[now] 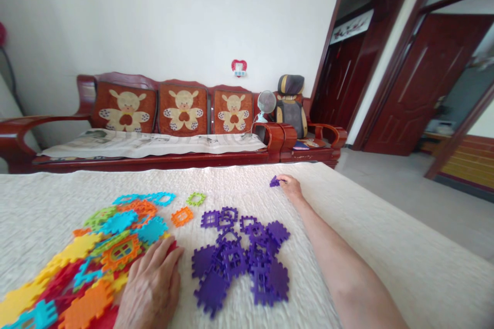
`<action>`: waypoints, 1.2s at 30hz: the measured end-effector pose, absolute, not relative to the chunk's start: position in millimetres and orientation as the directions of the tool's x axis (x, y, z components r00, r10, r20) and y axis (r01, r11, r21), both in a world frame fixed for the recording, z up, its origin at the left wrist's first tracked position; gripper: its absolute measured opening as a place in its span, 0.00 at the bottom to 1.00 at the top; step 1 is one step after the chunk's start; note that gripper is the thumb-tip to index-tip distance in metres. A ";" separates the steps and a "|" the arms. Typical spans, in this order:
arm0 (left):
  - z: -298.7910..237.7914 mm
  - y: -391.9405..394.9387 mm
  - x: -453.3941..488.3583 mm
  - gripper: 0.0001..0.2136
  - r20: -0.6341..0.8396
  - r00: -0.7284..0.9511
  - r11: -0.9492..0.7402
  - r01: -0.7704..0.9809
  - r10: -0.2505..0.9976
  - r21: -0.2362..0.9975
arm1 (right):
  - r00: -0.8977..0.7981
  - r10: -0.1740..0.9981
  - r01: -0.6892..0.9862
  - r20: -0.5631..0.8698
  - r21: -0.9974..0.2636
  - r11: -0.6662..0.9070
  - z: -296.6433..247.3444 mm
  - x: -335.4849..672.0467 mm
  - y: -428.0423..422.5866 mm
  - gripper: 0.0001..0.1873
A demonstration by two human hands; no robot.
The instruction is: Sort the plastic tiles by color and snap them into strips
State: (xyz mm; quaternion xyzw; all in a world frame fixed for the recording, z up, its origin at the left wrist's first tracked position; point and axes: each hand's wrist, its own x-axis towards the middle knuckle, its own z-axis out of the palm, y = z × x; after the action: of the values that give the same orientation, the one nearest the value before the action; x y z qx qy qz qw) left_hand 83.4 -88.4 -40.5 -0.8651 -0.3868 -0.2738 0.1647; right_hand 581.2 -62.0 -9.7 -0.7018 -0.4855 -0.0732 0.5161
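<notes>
At the far side of the table, my right hand point(290, 186) pinches a small purple interlocking plastic piece point(274, 181). My left hand point(151, 281) lies palm down at the right edge of a mixed-colour pile, its fingers stretched forward over a red piece point(172, 248). That pile holds yellow pieces point(79, 248), blue pieces point(119, 222), orange pieces point(90, 304) and green ones. Between my arms is a heap of purple interlocking pieces point(234, 259), some solid and some with window openings. Behind my left hand, an orange window piece point(181, 216) and a green frame piece point(196, 198) lie singly.
A cream textured cloth point(320, 185) covers the table. Beyond it stands a wooden sofa point(275, 140) with bear-patterned cushions point(183, 108). A small fan point(266, 103) and a chair with a massage cushion point(291, 113) are to its right. Dark red doors point(419, 82) are farther right.
</notes>
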 end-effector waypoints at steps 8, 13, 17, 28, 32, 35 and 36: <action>-30.3 -100.8 91.8 0.16 0.627 0.494 -0.623 0.782 0.602 -0.019 | 0.523 0.627 0.756 0.577 -0.654 -0.029 -11.8 582.1 -60.6 0.15; -31.6 -97.0 88.5 0.15 0.613 0.531 -0.646 0.762 0.585 -0.044 | 0.527 0.636 0.753 0.563 -0.657 -0.043 -12.7 583.4 -59.7 0.15; -30.5 -97.6 88.8 0.16 0.602 0.523 -0.635 0.772 0.604 -0.033 | 0.529 0.639 0.750 0.558 -0.660 -0.045 -11.3 580.8 -61.0 0.15; -10.1 -111.9 97.8 0.16 0.548 0.490 -0.603 0.797 0.678 0.033 | 0.560 0.570 0.737 0.602 -0.675 -0.011 4.4 554.3 -76.8 0.15; -5.2 -113.9 98.8 0.16 0.531 0.494 -0.606 0.794 0.688 0.046 | 0.411 0.682 0.767 0.604 -0.634 0.100 27.6 510.6 -115.5 0.12; -2.5 -115.5 100.0 0.15 0.520 0.494 -0.604 0.795 0.696 0.053 | -0.061 0.886 0.750 0.460 -0.564 0.344 56.0 465.6 -164.1 0.15; -1.5 -116.1 100.5 0.15 0.516 0.495 -0.604 0.795 0.699 0.055 | -0.188 0.911 0.729 0.366 -0.570 0.379 64.4 451.4 -180.6 0.19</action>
State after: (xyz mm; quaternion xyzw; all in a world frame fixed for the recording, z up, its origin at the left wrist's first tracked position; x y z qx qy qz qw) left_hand 100.5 -116.1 -1.5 -0.8593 -0.4347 -0.2522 0.0956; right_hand 451.4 -180.6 64.4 -0.5406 -0.7587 0.1349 0.3376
